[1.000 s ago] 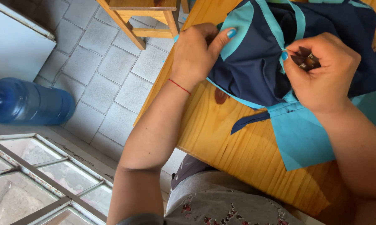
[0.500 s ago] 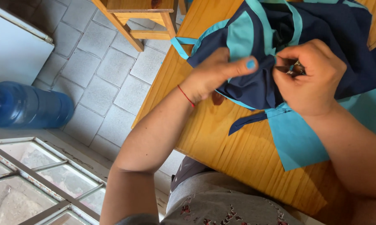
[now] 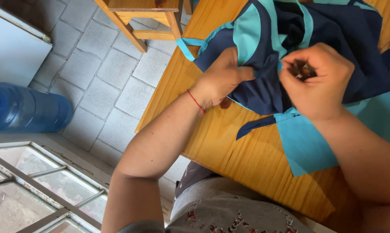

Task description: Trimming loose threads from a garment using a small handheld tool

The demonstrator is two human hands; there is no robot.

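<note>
Navy and turquoise garment bunched on wooden table.
Left hand closed, gripping navy fold; right hand curled, pinching small dark object, identity unclear, just above cloth.

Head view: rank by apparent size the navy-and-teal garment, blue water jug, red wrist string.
1. navy-and-teal garment, spread over much of the wooden table.
2. blue water jug, lying on the tiled floor; it is farther from the camera and partly cut off, so the gap is unsure.
3. red wrist string on the left hand, smallest.
</note>
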